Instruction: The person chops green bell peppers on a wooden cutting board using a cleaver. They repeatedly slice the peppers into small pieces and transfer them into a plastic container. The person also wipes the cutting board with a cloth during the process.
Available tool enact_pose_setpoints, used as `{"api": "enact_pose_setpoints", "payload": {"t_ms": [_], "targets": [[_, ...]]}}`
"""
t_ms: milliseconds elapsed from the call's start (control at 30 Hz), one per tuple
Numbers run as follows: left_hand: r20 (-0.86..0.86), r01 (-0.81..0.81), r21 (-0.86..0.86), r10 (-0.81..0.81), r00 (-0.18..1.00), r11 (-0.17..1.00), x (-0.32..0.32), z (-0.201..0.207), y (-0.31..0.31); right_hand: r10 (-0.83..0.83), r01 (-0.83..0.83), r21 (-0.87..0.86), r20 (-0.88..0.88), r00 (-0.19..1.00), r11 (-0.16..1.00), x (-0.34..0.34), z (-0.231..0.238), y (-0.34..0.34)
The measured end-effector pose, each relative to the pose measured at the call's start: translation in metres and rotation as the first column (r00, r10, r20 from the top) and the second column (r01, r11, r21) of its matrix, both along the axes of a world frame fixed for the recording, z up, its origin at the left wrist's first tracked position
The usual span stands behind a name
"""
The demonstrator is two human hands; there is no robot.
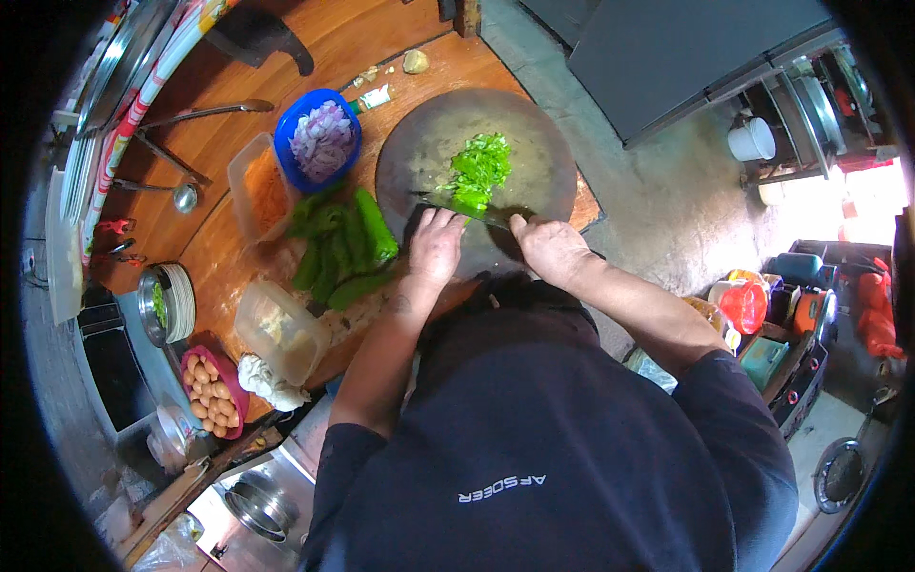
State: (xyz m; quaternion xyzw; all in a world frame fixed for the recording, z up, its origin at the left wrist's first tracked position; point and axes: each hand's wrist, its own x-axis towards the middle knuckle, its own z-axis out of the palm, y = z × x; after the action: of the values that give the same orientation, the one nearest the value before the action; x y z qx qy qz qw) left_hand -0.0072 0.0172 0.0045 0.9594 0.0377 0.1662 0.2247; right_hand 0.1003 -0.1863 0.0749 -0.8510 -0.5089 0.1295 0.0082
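My right hand (551, 250) is closed round the handle of a kitchen knife (488, 220). Its blade, seen nearly edge-on, lies across the round chopping board (419, 143) and points left. Chopped green pepper (481, 164) is heaped just beyond the blade, with some bits against it. My left hand (437, 250) is on the near side of the blade, its fingers bent and close together at the knife. Whatever may be under those fingers is hidden. Left of the board lie several long whole green peppers (334, 248).
A blue bowl (355, 133) of sliced onion, clear plastic tubs (253, 310), a plate stack (179, 303) and a pink basket (236, 389) of eggs stand leftward. Ladles (186, 198) lie on the wooden table (400, 43). A dark cabinet (658, 57) stands beyond, at the right.
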Motion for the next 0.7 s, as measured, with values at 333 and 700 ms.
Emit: {"api": "enact_pose_setpoints", "payload": {"t_ms": [333,700], "targets": [[0.002,-0.043,0.181,0.043,0.999,0.983,-0.011,-0.06,-0.001,-0.045,0.043,-0.023,-0.061,0.997,0.999,0.004,-0.027,-0.007],[0.005,0.003,-0.046,-0.003,1.0,0.999,-0.022,-0.028,0.003,0.051,-0.059,-0.148,-0.055,0.997,0.987,0.003,0.0,0.004]]}}
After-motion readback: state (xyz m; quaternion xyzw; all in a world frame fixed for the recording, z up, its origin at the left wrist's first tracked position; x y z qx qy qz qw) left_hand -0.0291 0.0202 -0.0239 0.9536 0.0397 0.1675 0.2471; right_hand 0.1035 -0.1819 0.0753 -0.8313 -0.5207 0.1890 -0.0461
